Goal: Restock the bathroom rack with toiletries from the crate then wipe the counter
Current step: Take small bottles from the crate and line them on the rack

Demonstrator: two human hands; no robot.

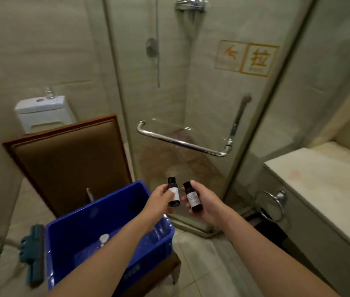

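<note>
My left hand (161,198) grips a small dark bottle with a white label (173,192), held upright. Beside it my right hand (204,202) holds a second dark labelled bottle (193,198), tilted slightly left. Both bottles hang in the air just past the far right corner of the blue crate (109,213), which rests on a brown chair. Inside the crate lies a clear bottle with a white cap (103,240). The pale marble counter (324,179) runs along the right side. No rack shows clearly; a glass shelf inside the shower (169,125) is faint.
A glass shower door with a chrome handle (182,142) stands straight ahead. A toilet cistern (43,110) is behind the chair back (71,159). A dark green squeegee (33,254) leans at the left. A chrome towel ring (271,205) hangs on the counter's front.
</note>
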